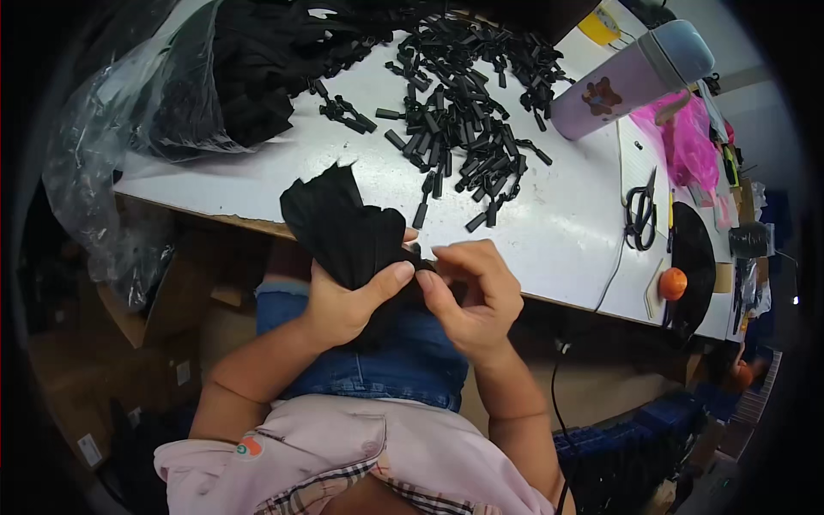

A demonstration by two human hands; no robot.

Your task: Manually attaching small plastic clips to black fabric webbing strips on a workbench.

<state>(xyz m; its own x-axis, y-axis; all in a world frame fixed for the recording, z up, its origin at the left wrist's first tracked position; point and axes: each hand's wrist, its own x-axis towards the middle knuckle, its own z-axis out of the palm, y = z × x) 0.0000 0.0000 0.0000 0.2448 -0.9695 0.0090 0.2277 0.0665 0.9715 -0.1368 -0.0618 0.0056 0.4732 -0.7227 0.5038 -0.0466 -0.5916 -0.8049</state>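
Note:
In front of my lap, at the table's near edge, my left hand (348, 305) grips a gathered piece of black fabric (343, 223), whose loose part fans out above the fingers. My right hand (476, 296) is closed in a pinch at the fabric's right end, thumb close to the left thumb. A small dark bit shows between the two hands; its kind is hidden by the fingers. Beyond them on the white table (566, 232) lies a heap of small black plastic pieces, like cord pulls or clips (468, 120). A few lie apart from the heap.
At the left, a clear plastic bag (167, 112) holds black fabric pieces (249, 77). A lilac bottle (609, 90) stands at the back right. Black scissors (641, 210), a pink plastic bag (691, 146) and an orange round object (673, 283) lie to the right. A cable (611, 279) hangs over the edge.

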